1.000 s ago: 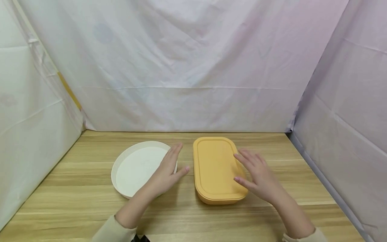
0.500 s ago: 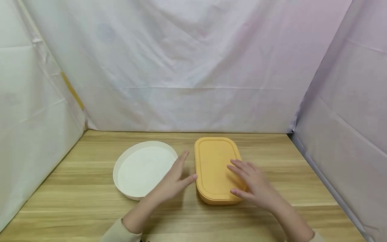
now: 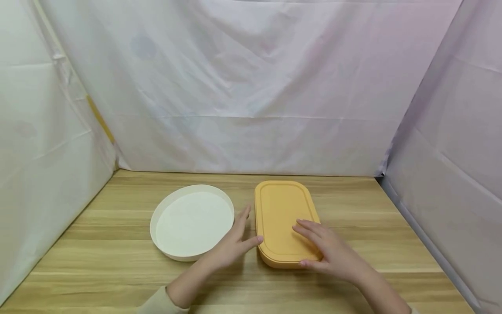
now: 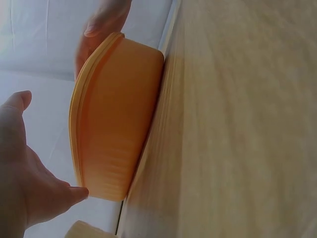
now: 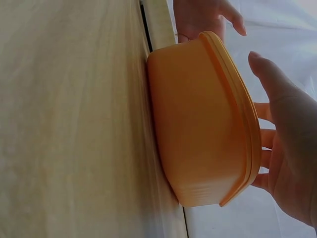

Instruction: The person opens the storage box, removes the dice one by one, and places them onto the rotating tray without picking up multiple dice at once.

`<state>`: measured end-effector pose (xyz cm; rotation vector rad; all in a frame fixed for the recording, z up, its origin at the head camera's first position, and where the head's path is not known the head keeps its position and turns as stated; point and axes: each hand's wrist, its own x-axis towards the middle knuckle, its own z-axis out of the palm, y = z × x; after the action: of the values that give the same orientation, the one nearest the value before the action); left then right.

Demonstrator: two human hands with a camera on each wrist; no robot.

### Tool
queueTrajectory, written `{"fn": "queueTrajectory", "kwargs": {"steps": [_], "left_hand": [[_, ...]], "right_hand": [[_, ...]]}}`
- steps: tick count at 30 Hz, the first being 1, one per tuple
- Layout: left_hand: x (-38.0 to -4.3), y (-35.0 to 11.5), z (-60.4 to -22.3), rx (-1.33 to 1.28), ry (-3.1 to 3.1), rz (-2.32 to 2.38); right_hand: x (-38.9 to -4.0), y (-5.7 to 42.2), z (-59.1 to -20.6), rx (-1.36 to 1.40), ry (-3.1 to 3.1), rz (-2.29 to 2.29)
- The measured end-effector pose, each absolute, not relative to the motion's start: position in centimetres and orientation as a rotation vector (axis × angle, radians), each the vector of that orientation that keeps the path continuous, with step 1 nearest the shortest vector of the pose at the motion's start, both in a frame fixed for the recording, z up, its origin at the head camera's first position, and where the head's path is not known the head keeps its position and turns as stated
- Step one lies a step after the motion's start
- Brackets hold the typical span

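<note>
A yellow-orange lidded food container [image 3: 286,213] stands on the wooden table, its lid on. At its left side is my left hand [image 3: 232,248], fingers straight and thumb spread, the thumb tip right at the lid's edge. My right hand [image 3: 333,250] lies over the lid's right front corner with fingers extended. In the right wrist view, the right fingers [image 5: 266,141] show at the lid's edge and the thumb stands apart from it. The left wrist view shows the container's side wall [image 4: 119,119], with the left thumb close to the rim.
A round white shallow tray [image 3: 194,222] lies just left of the container, partly behind the left hand. The wooden table [image 3: 98,261] is bordered by white cloth [image 3: 243,87] at the back and on both sides.
Both hands have moved closer to the container and nearer the front: the left hand rightward toward its left side, the right hand leftward over the lid. The view has shifted slightly.
</note>
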<state>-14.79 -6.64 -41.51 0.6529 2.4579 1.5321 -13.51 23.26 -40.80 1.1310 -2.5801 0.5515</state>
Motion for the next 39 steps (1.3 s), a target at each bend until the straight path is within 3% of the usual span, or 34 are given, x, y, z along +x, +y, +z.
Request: {"fn": "queueTrajectory", "kwargs": {"steps": [10,23,39], "left_hand": [[-15.0,-6.7,-42.5,0.582,2.321,1.577],[-15.8,-6.1,-45.4,0.707,2.087,1.789],[-16.2,-6.3,-46.2,0.810,2.008,1.870]], "right_hand": [[-13.7,23.2,-41.4,1.188,-2.528,0.532],[-13.4,23.1,-41.6,1.193,-2.525,0.516],[-13.3,22.9,-41.4,1.198,-2.542,0.549]]}}
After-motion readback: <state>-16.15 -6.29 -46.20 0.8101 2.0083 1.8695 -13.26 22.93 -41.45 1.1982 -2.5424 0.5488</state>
